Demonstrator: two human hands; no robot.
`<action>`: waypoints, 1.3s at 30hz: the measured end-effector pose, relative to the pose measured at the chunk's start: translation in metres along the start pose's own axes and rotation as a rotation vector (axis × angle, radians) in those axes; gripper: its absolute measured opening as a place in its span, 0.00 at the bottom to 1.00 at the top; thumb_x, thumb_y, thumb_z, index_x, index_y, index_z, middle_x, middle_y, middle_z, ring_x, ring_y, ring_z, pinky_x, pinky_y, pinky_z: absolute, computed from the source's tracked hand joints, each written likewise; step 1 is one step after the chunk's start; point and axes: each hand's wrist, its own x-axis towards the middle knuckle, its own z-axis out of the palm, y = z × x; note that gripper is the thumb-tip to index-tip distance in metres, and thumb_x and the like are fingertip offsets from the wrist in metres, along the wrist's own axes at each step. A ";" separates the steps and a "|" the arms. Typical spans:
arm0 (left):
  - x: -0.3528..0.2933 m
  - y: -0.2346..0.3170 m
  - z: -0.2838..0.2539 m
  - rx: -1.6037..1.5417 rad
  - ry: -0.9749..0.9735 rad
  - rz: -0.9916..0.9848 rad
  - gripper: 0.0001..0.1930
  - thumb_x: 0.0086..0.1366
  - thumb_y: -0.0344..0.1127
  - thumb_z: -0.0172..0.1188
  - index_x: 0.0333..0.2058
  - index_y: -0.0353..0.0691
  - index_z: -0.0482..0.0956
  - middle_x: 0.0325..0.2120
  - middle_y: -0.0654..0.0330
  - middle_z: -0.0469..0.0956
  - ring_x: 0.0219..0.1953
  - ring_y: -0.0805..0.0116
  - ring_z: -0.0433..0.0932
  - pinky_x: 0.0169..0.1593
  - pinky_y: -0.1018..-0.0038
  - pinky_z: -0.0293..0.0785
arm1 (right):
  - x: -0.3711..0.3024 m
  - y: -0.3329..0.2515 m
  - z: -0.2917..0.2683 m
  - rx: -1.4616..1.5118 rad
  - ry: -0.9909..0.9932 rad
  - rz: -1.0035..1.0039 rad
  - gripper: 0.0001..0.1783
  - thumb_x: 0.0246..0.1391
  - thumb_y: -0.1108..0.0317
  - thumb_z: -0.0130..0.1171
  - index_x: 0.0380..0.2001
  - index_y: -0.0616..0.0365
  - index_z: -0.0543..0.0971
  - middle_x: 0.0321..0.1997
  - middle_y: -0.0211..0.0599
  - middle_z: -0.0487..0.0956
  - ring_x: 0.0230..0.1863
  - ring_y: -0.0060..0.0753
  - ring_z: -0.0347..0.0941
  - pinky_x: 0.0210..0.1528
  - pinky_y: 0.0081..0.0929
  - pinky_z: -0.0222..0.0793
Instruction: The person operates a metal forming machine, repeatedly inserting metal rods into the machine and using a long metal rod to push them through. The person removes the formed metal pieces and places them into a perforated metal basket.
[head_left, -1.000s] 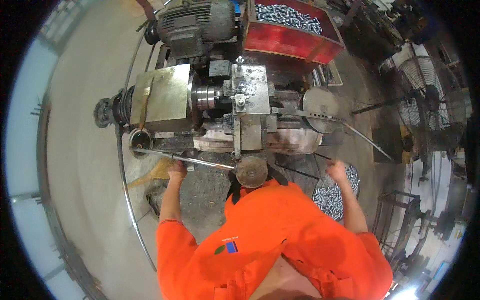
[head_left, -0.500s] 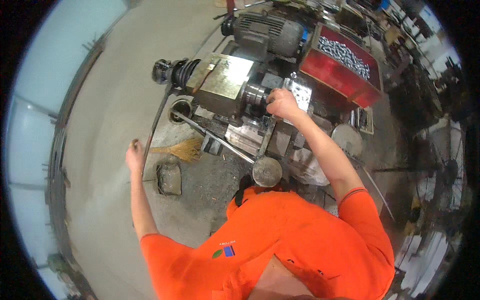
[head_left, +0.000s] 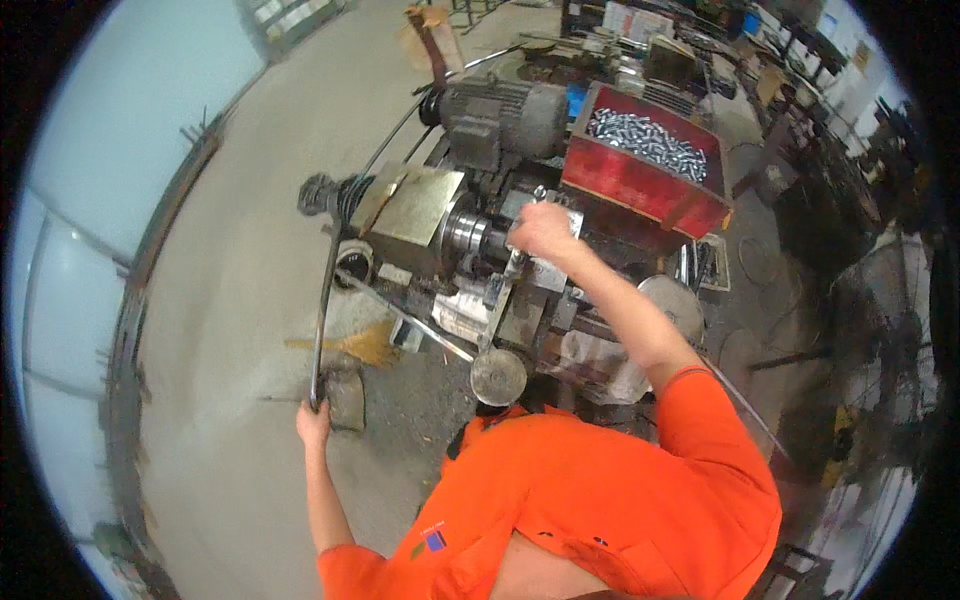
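My left hand (head_left: 313, 424) is closed around the lower end of a long dark lever (head_left: 328, 290), which runs up to the pulley end of a small lathe-like machine. My right hand (head_left: 545, 233) is closed at the machine's shiny spindle (head_left: 470, 236); whatever its fingers pinch is hidden. Left of the spindle sits the headstock block (head_left: 415, 205) with a flat metal top and a thin dark tool lying on it. Just beyond my right hand is a bright metal plate (head_left: 568, 222). A second, silvery rod (head_left: 410, 315) slants below the headstock towards a round disc (head_left: 498, 377).
A red box (head_left: 640, 190) full of small shiny metal pieces (head_left: 648, 140) stands behind the spindle, beside a grey electric motor (head_left: 505, 115). A straw broom (head_left: 365, 345) and a dustpan-like container (head_left: 346, 400) lie on the floor at left. Another round disc (head_left: 670, 305) is to the right.
My left hand has gone from beside the lever to its lower end and grips it now. My right hand stays by the spindle. The whole view has shifted a little.
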 end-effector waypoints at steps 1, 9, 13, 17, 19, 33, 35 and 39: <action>0.003 -0.012 0.004 0.079 0.004 0.068 0.20 0.52 0.50 0.58 0.30 0.36 0.75 0.26 0.47 0.77 0.33 0.46 0.75 0.37 0.57 0.70 | 0.001 0.023 -0.019 0.091 0.072 -0.047 0.16 0.25 0.61 0.56 0.21 0.58 0.80 0.29 0.51 0.77 0.36 0.50 0.73 0.41 0.36 0.70; 0.032 0.188 -0.014 -0.557 -0.264 0.570 0.14 0.56 0.37 0.55 0.40 0.40 0.75 0.28 0.48 0.78 0.31 0.54 0.77 0.33 0.67 0.72 | -0.070 0.078 -0.026 0.325 0.588 -0.301 0.30 0.26 0.68 0.58 0.43 0.54 0.74 0.54 0.50 0.66 0.54 0.53 0.62 0.56 0.39 0.60; 0.010 0.281 0.028 -0.299 -0.157 0.980 0.11 0.56 0.33 0.54 0.37 0.38 0.77 0.24 0.52 0.78 0.27 0.62 0.77 0.32 0.71 0.71 | -0.196 0.089 0.063 0.578 0.263 0.022 0.24 0.26 0.66 0.57 0.36 0.56 0.77 0.48 0.44 0.72 0.47 0.49 0.69 0.48 0.37 0.67; -0.003 0.295 0.089 -0.166 -0.461 0.944 0.10 0.55 0.32 0.54 0.36 0.38 0.77 0.23 0.53 0.78 0.26 0.62 0.77 0.32 0.70 0.70 | -0.350 0.120 0.175 0.538 0.128 0.551 0.21 0.28 0.64 0.57 0.32 0.60 0.78 0.37 0.43 0.76 0.38 0.46 0.72 0.40 0.35 0.70; -0.017 0.313 0.081 -0.058 -0.494 0.951 0.10 0.55 0.31 0.54 0.35 0.38 0.78 0.21 0.56 0.77 0.23 0.65 0.77 0.30 0.70 0.70 | -0.438 0.122 0.201 0.456 0.092 0.813 0.19 0.29 0.62 0.57 0.30 0.58 0.79 0.37 0.43 0.76 0.38 0.46 0.72 0.40 0.36 0.70; 0.048 0.293 0.134 -0.035 -0.787 0.760 0.20 0.51 0.25 0.52 0.45 0.28 0.70 0.31 0.52 0.78 0.19 0.67 0.78 0.25 0.73 0.72 | -0.572 0.213 0.239 0.269 -0.252 1.368 0.15 0.36 0.66 0.53 0.29 0.62 0.78 0.41 0.48 0.75 0.43 0.45 0.73 0.45 0.33 0.70; 0.054 0.290 0.136 0.023 -0.752 0.796 0.19 0.51 0.28 0.52 0.44 0.29 0.71 0.33 0.52 0.78 0.18 0.68 0.78 0.28 0.73 0.72 | -0.571 0.218 0.242 0.300 -0.208 1.379 0.13 0.34 0.66 0.53 0.26 0.61 0.78 0.34 0.51 0.77 0.41 0.47 0.74 0.45 0.35 0.70; 0.027 0.296 0.124 0.111 -0.629 0.684 0.13 0.51 0.34 0.57 0.37 0.37 0.77 0.26 0.56 0.77 0.23 0.67 0.77 0.28 0.71 0.71 | -0.564 0.211 0.234 0.159 -0.383 1.172 0.13 0.35 0.62 0.54 0.24 0.59 0.80 0.33 0.48 0.78 0.39 0.45 0.75 0.45 0.34 0.69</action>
